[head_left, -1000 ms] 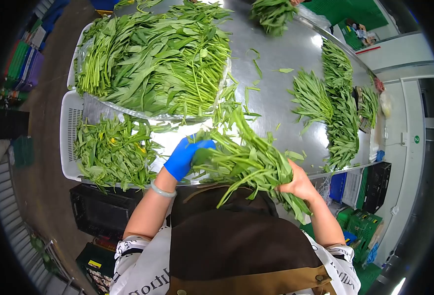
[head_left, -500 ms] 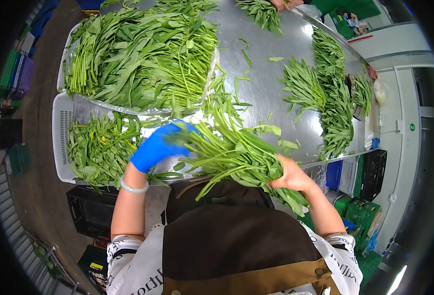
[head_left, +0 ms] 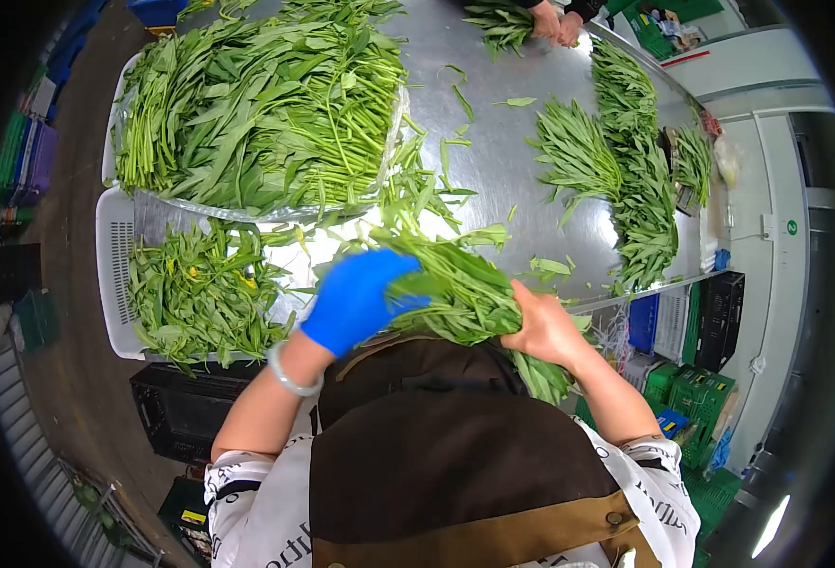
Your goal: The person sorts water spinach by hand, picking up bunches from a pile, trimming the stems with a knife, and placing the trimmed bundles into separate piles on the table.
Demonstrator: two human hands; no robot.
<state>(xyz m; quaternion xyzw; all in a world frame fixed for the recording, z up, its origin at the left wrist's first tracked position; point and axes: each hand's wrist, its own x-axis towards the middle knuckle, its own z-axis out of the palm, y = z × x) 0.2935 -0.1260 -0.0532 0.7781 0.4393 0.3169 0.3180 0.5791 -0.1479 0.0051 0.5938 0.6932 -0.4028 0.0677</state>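
Observation:
A loose bunch of water spinach [head_left: 465, 293], long stems with narrow green leaves, is held in front of my apron. My right hand [head_left: 542, 327], bare, wraps around its leafy end, and leaf tips hang below the palm. At the stem end my left hand [head_left: 360, 295], in a blue glove, has its fingers curled on stems and leaves; they are slightly blurred. Beyond my hands, a large heap of water spinach [head_left: 266, 114] lies on plastic in a white crate. Loose leaves, a few yellow, form a pile [head_left: 200, 293] to the left of my gloved hand.
Several neat bunches [head_left: 635, 170] lie along the right of the metal table [head_left: 493, 175]. Leaf scraps [head_left: 460, 99] are scattered mid-table. At the far edge, another person's hands [head_left: 557, 24] hold greens. A white basket [head_left: 114, 275] stands left; a black crate [head_left: 190, 412] sits below the table.
My left hand has moved right and closer to my right hand, over the stems of the bunch. The other person's hands have come further into view.

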